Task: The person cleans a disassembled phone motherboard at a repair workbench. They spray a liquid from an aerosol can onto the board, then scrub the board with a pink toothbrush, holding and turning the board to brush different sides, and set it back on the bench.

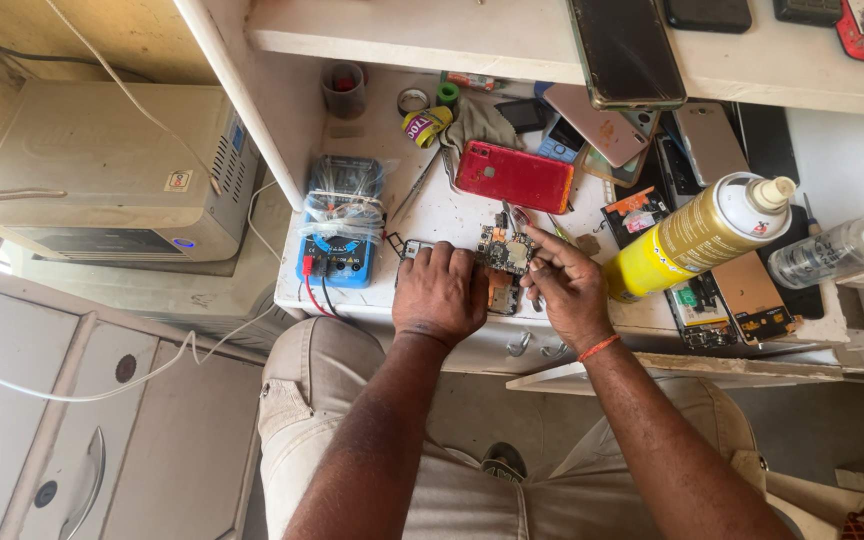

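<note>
Fingers point(537, 240) on opened phone point(497, 262), between multimeter point(340, 235) and spray can point(697, 235).

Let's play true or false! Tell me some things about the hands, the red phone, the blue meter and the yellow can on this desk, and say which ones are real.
1. The left hand presses down on the opened phone on the desk. True.
2. The right hand holds the yellow spray can. False: the can stands free to its right; the hand holds a thin tool at the circuit board.
3. The red phone lies beyond the hands. True.
4. The blue multimeter sits on the upper shelf. False: it lies on the desk, left of the hands.
5. The right wrist wears an orange band. True.
</note>
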